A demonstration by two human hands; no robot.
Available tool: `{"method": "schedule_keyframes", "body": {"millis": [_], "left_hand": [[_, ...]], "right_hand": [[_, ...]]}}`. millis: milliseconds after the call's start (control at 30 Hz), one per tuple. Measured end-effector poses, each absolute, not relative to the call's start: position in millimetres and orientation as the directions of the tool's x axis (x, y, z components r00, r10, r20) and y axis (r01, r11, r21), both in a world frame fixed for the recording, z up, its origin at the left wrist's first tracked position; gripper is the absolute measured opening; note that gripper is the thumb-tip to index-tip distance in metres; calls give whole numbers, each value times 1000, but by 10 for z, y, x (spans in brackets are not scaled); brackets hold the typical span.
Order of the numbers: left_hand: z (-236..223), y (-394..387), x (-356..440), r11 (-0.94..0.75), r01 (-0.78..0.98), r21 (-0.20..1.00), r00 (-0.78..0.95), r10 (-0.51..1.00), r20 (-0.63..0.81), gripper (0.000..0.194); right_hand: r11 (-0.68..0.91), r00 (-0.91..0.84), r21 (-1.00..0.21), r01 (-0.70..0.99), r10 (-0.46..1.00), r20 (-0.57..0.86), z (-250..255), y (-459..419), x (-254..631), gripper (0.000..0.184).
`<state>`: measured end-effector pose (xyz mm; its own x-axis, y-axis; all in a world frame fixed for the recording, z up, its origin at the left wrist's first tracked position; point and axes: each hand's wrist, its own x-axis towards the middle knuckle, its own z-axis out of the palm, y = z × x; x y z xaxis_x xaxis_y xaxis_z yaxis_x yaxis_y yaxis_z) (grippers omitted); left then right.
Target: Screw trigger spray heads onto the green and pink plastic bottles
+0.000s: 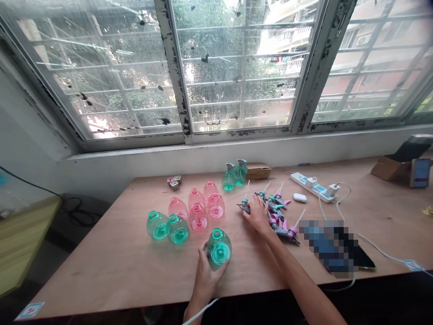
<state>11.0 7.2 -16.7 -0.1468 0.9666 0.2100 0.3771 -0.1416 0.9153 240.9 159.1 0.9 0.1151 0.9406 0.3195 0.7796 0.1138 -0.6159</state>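
Observation:
My left hand [204, 275] is wrapped round an open green plastic bottle [218, 248] that stands near the table's front edge. My right hand [257, 215] rests on a pile of spray-nozzle heads [275, 212] with pink and teal parts and white tubes. Its fingers curl over one nozzle [245, 206] at the pile's left end. Left of the hands stand two more green bottles [167, 226] and several pink bottles [203, 208], all without tops. Two green bottles with nozzles fitted [234, 176] stand at the back.
The wooden table [111, 257] sits under a barred window. On it are a white power strip [313, 186] with cables, a white earbud case [299, 197], a phone [338, 246], small blocks [174, 182], a flat cardboard box [259, 171] and an open carton [392, 168] at the right.

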Motion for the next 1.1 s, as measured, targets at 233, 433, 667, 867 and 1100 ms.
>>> {"method": "schedule_keyframes", "body": {"millis": [233,433,667,867,1100], "left_hand": [[-168,100,52,-151,303,941,-252,940,231,78],[-192,129,46,-216,266,939,-168,949,266,75],[-147,111,13,-293,328,898,-77,939,334,70],[-167,64,11,-316,422,850,-12,935,354,69],[-172,56,46,-243,449,860,57,968,244,64]], "right_hand": [[246,239,-941,233,924,300,152,600,2735,46],[92,265,-770,-631,959,-103,103,-182,3122,41],[-25,135,-769,-638,980,-143,233,-267,3085,42],[-82,0,-786,-613,995,-103,257,-145,2947,43],[-163,-92,-910,-382,986,-139,59,150,2692,39]]}}
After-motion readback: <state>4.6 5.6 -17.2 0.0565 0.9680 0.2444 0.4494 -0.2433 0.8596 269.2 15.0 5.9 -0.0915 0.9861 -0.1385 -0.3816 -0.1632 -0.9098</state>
